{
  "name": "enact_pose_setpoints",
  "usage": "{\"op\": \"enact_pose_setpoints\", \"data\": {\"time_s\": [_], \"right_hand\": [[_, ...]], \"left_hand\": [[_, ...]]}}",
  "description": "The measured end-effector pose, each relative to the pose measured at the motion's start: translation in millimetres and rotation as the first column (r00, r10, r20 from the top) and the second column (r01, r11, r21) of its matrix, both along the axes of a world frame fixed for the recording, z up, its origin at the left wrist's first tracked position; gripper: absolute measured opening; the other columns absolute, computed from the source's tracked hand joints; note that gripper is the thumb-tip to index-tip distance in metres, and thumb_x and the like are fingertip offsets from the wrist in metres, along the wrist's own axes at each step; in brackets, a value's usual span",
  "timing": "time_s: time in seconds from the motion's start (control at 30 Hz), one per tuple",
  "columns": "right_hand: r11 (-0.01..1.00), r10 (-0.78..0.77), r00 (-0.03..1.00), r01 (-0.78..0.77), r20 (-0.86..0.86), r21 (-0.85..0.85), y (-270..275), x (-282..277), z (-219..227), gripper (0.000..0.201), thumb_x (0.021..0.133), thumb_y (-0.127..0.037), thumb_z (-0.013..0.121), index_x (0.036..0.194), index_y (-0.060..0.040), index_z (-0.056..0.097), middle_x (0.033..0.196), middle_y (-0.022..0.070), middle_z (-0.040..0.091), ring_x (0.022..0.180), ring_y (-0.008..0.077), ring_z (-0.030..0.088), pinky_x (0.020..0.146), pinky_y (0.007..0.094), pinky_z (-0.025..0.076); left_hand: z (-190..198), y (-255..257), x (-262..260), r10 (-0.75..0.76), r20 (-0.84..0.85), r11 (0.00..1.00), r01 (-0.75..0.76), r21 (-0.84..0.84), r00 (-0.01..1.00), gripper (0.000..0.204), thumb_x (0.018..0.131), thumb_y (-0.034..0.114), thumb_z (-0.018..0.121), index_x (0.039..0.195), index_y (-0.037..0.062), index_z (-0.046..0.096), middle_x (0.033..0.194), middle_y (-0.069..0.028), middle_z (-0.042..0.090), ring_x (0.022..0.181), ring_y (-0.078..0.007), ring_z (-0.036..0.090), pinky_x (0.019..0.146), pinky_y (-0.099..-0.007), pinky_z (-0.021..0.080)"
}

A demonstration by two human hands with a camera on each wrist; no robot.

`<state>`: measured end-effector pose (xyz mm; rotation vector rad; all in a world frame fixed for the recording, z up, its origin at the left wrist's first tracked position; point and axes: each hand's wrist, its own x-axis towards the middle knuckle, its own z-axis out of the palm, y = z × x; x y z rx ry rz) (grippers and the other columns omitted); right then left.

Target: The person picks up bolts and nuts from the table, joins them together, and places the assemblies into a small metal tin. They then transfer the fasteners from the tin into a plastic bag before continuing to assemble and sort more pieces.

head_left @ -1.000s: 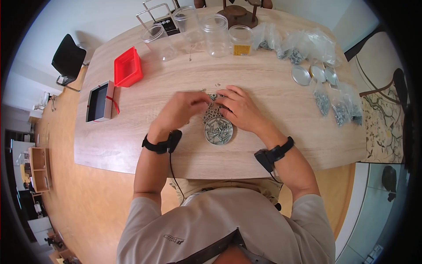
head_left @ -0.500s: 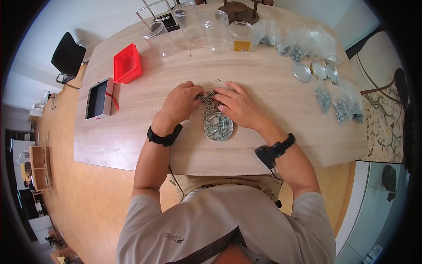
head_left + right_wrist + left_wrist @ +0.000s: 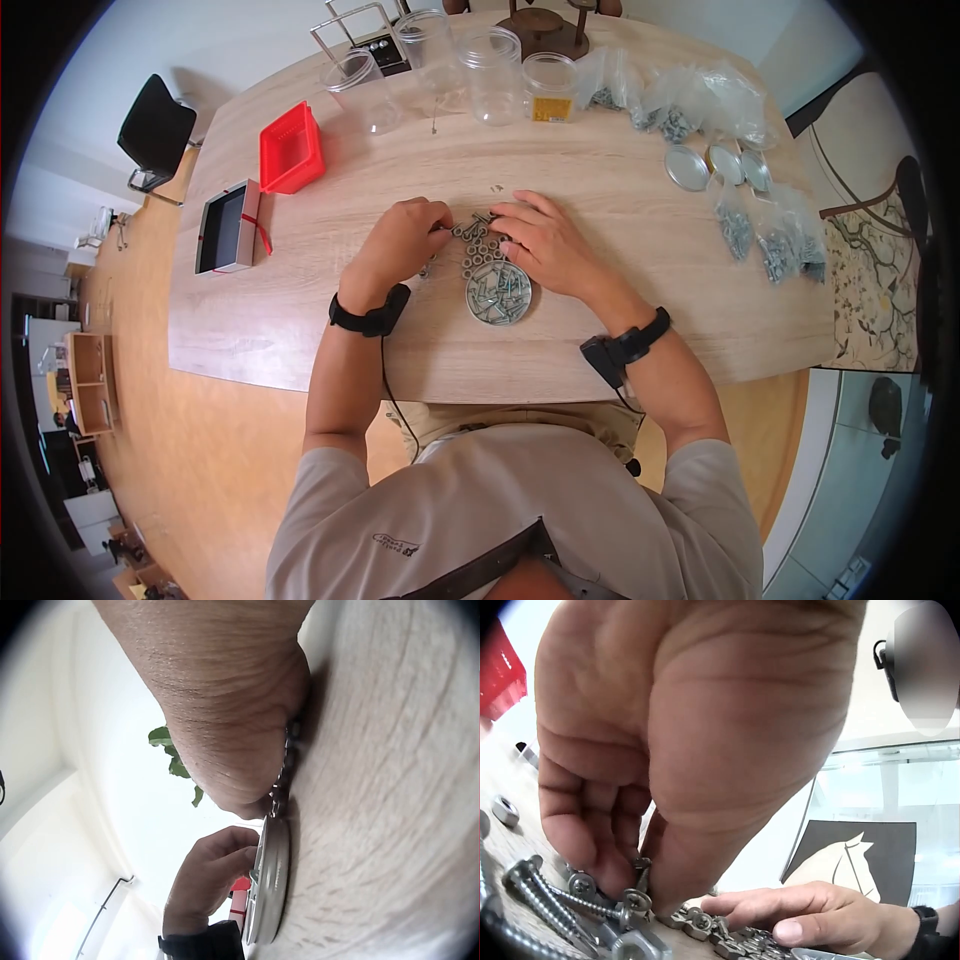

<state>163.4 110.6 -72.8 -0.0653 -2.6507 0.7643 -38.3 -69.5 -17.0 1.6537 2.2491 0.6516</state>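
Observation:
In the head view my left hand [image 3: 402, 243] is at the left edge of a small pile of nuts [image 3: 480, 247] and screws. The left wrist view has its thumb and fingertips pinching a screw [image 3: 643, 879] low among loose screws [image 3: 546, 904]. My right hand [image 3: 550, 245] lies palm down with fingers spread along the pile's right side, fingertips touching the metal pieces. Just below the pile sits a round metal dish [image 3: 499, 293] full of screws. A few pieces lie beside my left hand, partly hidden.
A red tray [image 3: 290, 150] and a grey box [image 3: 228, 228] stand at the left. Clear jars [image 3: 490, 85] line the back. Bags of hardware [image 3: 733, 225] and round lids [image 3: 686, 168] are at the right.
My left hand swung from over the pile to its left side, then shifted slightly further left. The upper pieces are spread differently. My right hand has barely moved.

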Motion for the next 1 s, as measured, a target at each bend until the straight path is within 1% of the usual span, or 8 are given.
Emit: {"op": "enact_pose_setpoints", "data": {"time_s": [0.27,0.37,0.47,0.57,0.67,0.77,0.87,1.0], "right_hand": [[1.0,-0.009,1.0,0.009,0.026,-0.013,-1.2,0.5,3.3,0.03,0.101,-0.022,0.069,0.127,-0.0075,0.076,0.148,0.0084,0.067,0.148,0.0369,0.047,0.123,0.0501,0.038],[1.0,-0.01,1.0,0.01,0.027,-0.022,-1.1,0.3,2.9,0.03,0.101,-0.021,0.069,0.127,-0.0081,0.076,0.148,0.0083,0.067,0.148,0.0367,0.048,0.123,0.0503,0.038],[1.0,-0.018,1.0,0.019,0.016,-0.025,-1.2,0.3,1.8,0.029,0.1,-0.021,0.07,0.126,-0.0086,0.076,0.148,0.0081,0.067,0.148,0.0366,0.048,0.123,0.05,0.038],[0.999,-0.024,1.0,0.024,-0.001,-0.038,-1.6,0.2,5.0,0.027,0.098,-0.02,0.072,0.122,-0.0089,0.078,0.145,0.0075,0.068,0.146,0.0365,0.049,0.122,0.0491,0.04],[0.998,-0.033,0.999,0.032,-0.013,-0.049,-2.1,0.2,4.8,0.024,0.097,-0.015,0.074,0.12,-0.0087,0.077,0.145,0.0082,0.069,0.146,0.0374,0.051,0.12,0.0482,0.042],[0.998,-0.041,0.998,0.039,-0.04,-0.045,-2.0,-0.9,1.6,0.024,0.095,-0.012,0.074,0.118,-0.0087,0.077,0.143,0.0085,0.069,0.144,0.0382,0.052,0.119,0.0483,0.044],[0.998,-0.042,0.997,0.039,-0.061,-0.038,-1.7,-1.3,1.0,0.025,0.094,-0.01,0.075,0.118,-0.0087,0.078,0.142,0.0086,0.07,0.143,0.0386,0.053,0.118,0.0484,0.045],[0.999,-0.037,0.997,0.035,-0.061,-0.033,-0.5,-1.8,-3.1,0.026,0.093,-0.011,0.076,0.118,-0.0083,0.078,0.143,0.0088,0.07,0.143,0.0387,0.053,0.118,0.048,0.045]], "left_hand": [[4.5,-2.2,-3.8,0.034,0.089,0.997,-0.04,0.06,0.995,0.014,0.093,0.004,0.072,0.106,0.0001,0.075,0.092,-0.0174,0.074,0.08,-0.031,0.069,0.076,-0.0388,0.055],[4.4,-1.5,-4.2,0.091,0.094,0.987,-0.103,0.127,0.991,0.015,0.095,0.002,0.071,0.108,-0.002,0.075,0.089,-0.0144,0.075,0.075,-0.023,0.069,0.073,-0.0349,0.055],[15.0,-0.6,1.3,0.157,0.324,0.985,-0.172,0.017,0.933,0.016,0.097,0.002,0.071,0.111,-0.0042,0.075,0.089,-0.0097,0.076,0.077,-0.0156,0.069,0.073,-0.031,0.055],[23.6,1.0,17.8,0.05,0.566,0.997,-0.072,0.016,0.823,0.017,0.099,0.003,0.071,0.114,-0.0051,0.074,0.087,-0.0053,0.074,0.077,-0.011,0.067,0.072,-0.0277,0.055],[33.0,4.7,37.7,-0.013,0.619,0.994,0.078,-0.078,0.785,0.02,0.1,0.003,0.07,0.118,-0.0037,0.075,0.091,-0.0057,0.076,0.08,-0.0119,0.069,0.074,-0.028,0.056],[30.7,5.7,46.9,-0.099,0.595,0.98,0.182,-0.081,0.798,0.022,0.101,0.004,0.068,0.12,-0.0028,0.075,0.094,-0.0071,0.078,0.082,-0.0129,0.072,0.075,-0.0298,0.058],[39.4,8.8,50.6,-0.087,0.553,0.976,0.182,-0.119,0.829,0.023,0.102,0.005,0.066,0.122,-0.0024,0.076,0.096,-0.0087,0.079,0.084,-0.0142,0.074,0.078,-0.0309,0.059],[30.4,9.2,51.8,-0.102,0.54,0.98,0.179,-0.091,0.836,0.022,0.103,0.004,0.065,0.122,-0.0012,0.076,0.097,-0.0101,0.079,0.084,-0.0151,0.074,0.08,-0.0311,0.059]]}}
